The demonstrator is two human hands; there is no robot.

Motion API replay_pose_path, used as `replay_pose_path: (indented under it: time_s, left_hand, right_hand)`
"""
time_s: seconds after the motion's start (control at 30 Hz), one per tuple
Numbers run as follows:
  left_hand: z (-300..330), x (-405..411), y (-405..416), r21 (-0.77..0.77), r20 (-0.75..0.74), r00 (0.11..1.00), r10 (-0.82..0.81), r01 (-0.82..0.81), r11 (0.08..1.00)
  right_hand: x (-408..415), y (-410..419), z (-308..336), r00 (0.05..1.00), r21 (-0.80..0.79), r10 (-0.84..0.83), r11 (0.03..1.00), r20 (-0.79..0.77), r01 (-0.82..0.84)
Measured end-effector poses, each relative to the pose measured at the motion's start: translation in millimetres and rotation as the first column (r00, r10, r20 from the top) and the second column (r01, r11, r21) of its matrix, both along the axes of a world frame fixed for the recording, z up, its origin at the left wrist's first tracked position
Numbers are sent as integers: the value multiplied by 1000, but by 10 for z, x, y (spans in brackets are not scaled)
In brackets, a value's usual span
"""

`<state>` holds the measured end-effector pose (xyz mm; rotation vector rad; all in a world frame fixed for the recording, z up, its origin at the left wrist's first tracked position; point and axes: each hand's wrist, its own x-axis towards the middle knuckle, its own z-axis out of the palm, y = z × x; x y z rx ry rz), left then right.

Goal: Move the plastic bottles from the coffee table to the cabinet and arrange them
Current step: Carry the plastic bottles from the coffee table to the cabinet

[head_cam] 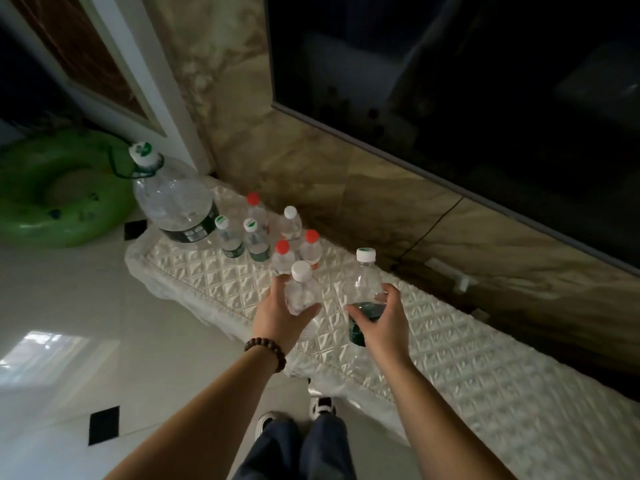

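Note:
My left hand grips a small clear bottle with a white cap, held upright over the cabinet top, which is covered with a quilted white cloth. My right hand grips a clear bottle with a dark green label and white cap, also upright, a little to the right. Just beyond my left hand stand several small bottles: red-capped ones, a white-capped one and two green-labelled ones. A large jug stands at the cabinet's far left end.
A dark television hangs on the marble wall above the cabinet, with a cable running down. A green inflatable ring lies on the tiled floor at left. The cabinet's right half holds nothing. My legs and shoes stand at its front edge.

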<state>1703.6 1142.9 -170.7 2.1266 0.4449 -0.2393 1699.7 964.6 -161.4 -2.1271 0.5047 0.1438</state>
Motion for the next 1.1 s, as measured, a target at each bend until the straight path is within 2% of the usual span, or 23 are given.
replay_pose_path:
  time_s: [0.13,0.4,0.57,0.83,0.97,1.1]
  left_hand:
    - [-381,329,-139,-1,-12,1000,-16,15,1000]
    - [-1326,835,-348,-11,4,1000,29,-29,1000]
    - [-1691,960,-379,12,20,999,24,-25,1000]
    - [-1889,932,-395,30,1,998,65,-65,997]
    - [-1867,886,-395,52,11,999,47,-48,997]
    - [-1801,838,-382,87,-40,999,15,-11,996]
  right_hand:
    - [339,-57,-440,999,38,6,999,-50,-4]
    - [934,-155,-1374,999,43,-8,999,-31,10]
    - [1130,-167,-1785,998,69,-13,997,-55,17]
    - [1191,-157,-1963,996,53,44,998,-83,-40]
    - [1156,-167,-1915,996,19,57,998,-72,-55]
    - [1109,-191,-1843,991,1,113,994,-72,-113]
